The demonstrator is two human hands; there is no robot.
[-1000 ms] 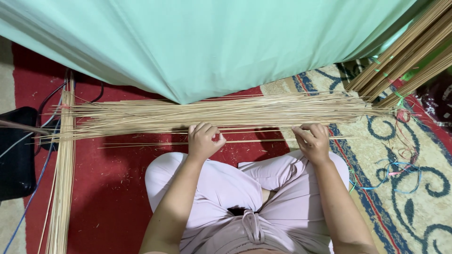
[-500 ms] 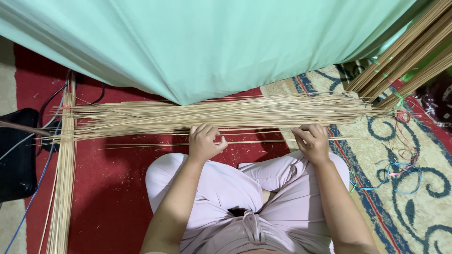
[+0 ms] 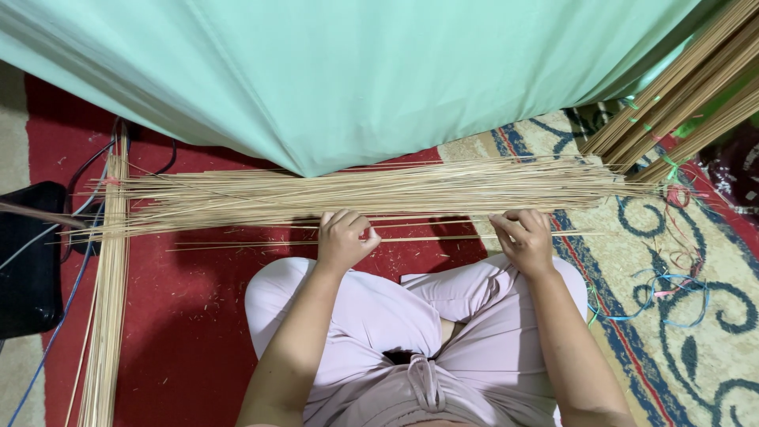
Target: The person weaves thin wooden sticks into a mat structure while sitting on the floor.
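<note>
So, sitting cross-legged on the red rug [image 3: 198,316], and going left to right here. Way over at the rug's left edge there's a black box-like thing [image 3: 28,261] with blue and grey cables [image 3: 59,308] trailing past it. Just beside that, a bundle of thin sticks [image 3: 107,316] runs straight along the left side of the rug, top to bottom.

Across the rug in front of my knees lies the big loose heap of thin pale sticks [image 3: 379,194], spread sideways, its far edge tucked under the hanging mint-green cloth [image 3: 356,71], which covers everything behind it. A few single sticks [image 3: 253,245] lie apart on the near side of the heap.

My left hand [image 3: 344,237] is curled, fingers pressed together and pinching one of those loose sticks. My right hand [image 3: 523,237] is curled the same way on the same stick further along, fingertips closed on it. Both hands sit just off the heap's near edge, above my knees.

To the right, the patterned beige-and-blue carpet [image 3: 696,316] takes over, with scraps of coloured ribbon [image 3: 672,285] on it, and thicker tied bundles of sticks [image 3: 688,95] slant into the top right corner.
</note>
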